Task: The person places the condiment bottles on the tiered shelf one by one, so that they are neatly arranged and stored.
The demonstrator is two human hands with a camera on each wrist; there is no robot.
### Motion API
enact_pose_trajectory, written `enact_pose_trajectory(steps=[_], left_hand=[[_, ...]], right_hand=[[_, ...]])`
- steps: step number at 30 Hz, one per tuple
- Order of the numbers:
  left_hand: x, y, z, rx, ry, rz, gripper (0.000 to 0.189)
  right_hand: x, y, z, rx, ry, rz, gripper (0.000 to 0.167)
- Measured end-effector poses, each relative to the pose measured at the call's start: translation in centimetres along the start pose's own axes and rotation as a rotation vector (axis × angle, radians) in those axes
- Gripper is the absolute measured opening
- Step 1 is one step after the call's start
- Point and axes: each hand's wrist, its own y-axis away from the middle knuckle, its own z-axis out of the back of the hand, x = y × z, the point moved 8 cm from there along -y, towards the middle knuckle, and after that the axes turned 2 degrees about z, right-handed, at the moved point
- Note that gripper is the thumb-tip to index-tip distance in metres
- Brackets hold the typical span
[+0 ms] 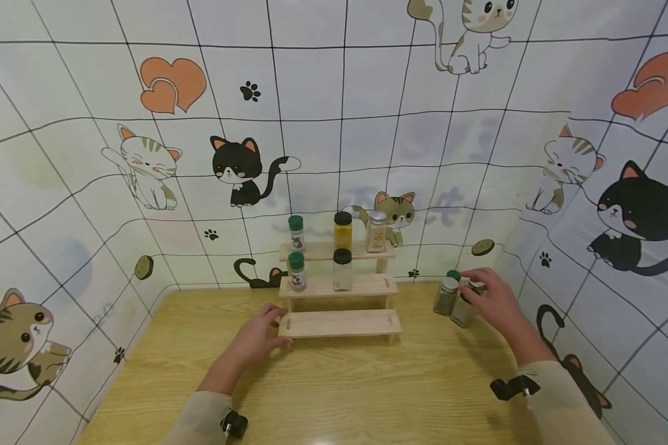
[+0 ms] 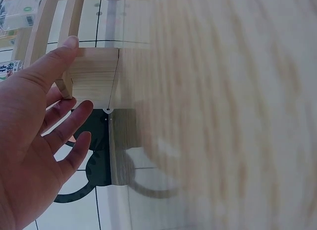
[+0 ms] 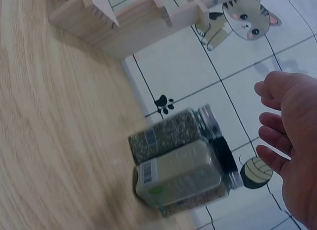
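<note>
A three-step wooden rack (image 1: pixel 339 324) stands on the table near the back wall. My left hand (image 1: pixel 258 337) holds the left end of its lowest step; in the left wrist view, the thumb (image 2: pixel 62 54) lies on one side of the board and the index finger is partly hidden behind it. To the right, a small cluster of glass spice jars includes a silver-capped one with dark herbs (image 1: pixel 445 296) and a black-capped one with pale powder (image 3: pixel 183 173). My right hand (image 1: pixel 491 298) hovers at their tops, its loosely bent fingers apart from the caps in the right wrist view.
On the top step are a green-capped bottle (image 1: pixel 296 233), a black-capped yellow jar (image 1: pixel 342 231) and a silver-capped jar (image 1: pixel 376 232). The middle step bears another green-capped bottle (image 1: pixel 297 272) and a black-capped jar (image 1: pixel 342 271). Cat-print wall covering (image 1: pixel 312 80) surrounds the table.
</note>
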Motion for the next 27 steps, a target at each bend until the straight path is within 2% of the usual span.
enact_pose_trajectory(steps=[7,13,18,27], left_hand=[[-0.3,0.1,0.1,0.000,-0.012,-0.007,0.069],[-0.4,0.2,0.1,-0.008,-0.012,-0.009,0.070],[-0.3,0.1,0.0,0.000,-0.017,-0.004,0.070],[-0.1,0.1,-0.1,-0.006,0.004,0.024,0.070]], right_hand=[[-2.6,0.9,0.5,0.002,0.016,-0.035,0.039],[-3.7,1.1,0.6,0.027,0.018,-0.045,0.042],[-4.4,0.9,-0.1,0.083,0.027,-0.006,0.042],[-5.1,0.5,-1.7,0.155,0.108,0.081,0.043]])
